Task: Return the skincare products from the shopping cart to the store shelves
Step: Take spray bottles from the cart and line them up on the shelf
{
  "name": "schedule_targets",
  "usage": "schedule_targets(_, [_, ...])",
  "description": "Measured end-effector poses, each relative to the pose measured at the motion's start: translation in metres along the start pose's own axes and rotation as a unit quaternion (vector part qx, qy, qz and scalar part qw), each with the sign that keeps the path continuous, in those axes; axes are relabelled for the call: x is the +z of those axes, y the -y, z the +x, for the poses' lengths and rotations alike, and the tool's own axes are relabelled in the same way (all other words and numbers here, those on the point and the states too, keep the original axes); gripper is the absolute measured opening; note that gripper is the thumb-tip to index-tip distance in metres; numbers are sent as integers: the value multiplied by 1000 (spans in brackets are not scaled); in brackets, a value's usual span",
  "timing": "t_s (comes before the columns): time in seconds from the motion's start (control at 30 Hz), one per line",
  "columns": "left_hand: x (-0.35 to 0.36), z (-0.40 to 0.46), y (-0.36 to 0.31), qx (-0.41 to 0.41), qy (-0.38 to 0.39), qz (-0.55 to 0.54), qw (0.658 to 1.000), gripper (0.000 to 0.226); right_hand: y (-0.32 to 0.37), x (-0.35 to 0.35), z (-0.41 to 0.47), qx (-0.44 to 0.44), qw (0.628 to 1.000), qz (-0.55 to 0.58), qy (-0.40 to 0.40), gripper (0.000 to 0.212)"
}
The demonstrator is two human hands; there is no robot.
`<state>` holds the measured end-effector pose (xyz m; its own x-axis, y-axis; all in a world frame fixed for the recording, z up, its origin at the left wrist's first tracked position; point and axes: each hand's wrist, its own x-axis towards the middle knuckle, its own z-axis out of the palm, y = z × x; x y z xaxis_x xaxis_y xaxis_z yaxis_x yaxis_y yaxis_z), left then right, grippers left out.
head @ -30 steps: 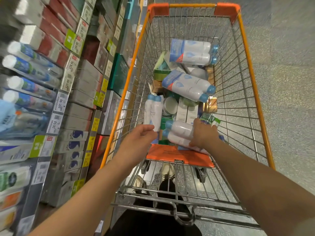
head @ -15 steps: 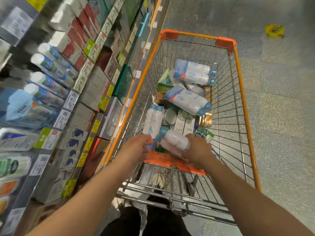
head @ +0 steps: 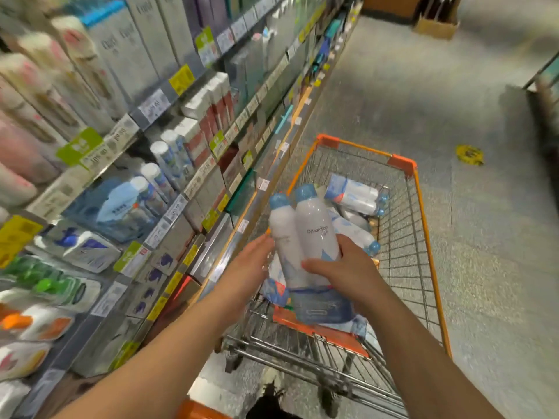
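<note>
The twin pack of spray bottles [head: 305, 237] is hovering above the near end of the shopping cart [head: 423, 237], its blue caps pointing away from the person. The right hand [head: 341, 267] is gripping it around the middle, while the left hand [head: 251, 264] is lying flat-fingered against its left side. More twin packs [head: 354, 195] are lying deeper in the cart. The store shelves [head: 169, 164] (blurred) are running along the cart's left edge, holding similar white bottles [head: 160, 173] and boxes.
</note>
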<state>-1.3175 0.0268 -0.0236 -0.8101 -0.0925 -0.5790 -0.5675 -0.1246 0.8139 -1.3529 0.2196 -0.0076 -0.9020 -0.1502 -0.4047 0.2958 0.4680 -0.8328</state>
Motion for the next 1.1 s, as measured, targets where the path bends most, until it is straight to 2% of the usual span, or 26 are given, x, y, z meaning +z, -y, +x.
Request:
schedule_targets(0.07, [-9, -8, -9, 33, 10, -23, 999, 44, 26, 9, -7, -14, 999, 33, 16, 38])
schedule_targets(0.2, [-30, -30, -31, 97, -16, -87, 991, 39, 68, 31, -17, -29, 995, 88, 43, 44])
schedule_targets(0.3, [-54, -47, -44, 165, -29, -108, 980, 38, 96, 48, -25, -47, 989, 118, 69, 38])
schedule_targets(0.37, [-68, -59, -49, 209, -20, -138, 968, 45, 113, 61, -32, -57, 984, 145, 87, 37])
schedule_targets(0.47, [-91, -78, -53, 237, -19, -203, 950, 65, 138, 84, -43, -87, 975, 171, 111, 51])
schedule_targets(0.57, [-117, -96, -56, 271, -26, -213, 938, 65, 164, 110, -54, -121, 968, 181, 124, 50])
schedule_targets(0.7, [-153, -131, -64, 309, -81, -221, 922, 61, 193, 149, -69, -134, 957, 193, 170, 66])
schedule_targets(0.8, [-179, -161, -68, 324, -120, -217, 913, 70, 215, 176, -80, -128, 949, 199, 206, 76])
schedule_targets(0.93, [-215, -200, -74, 359, -185, -195, 894, 77, 246, 200, -100, -162, 929, 173, 282, 55])
schedule_targets(1.1, [-251, -244, -77, 397, -254, -166, 866, 73, 275, 231, -123, -233, 909, 109, 329, 59])
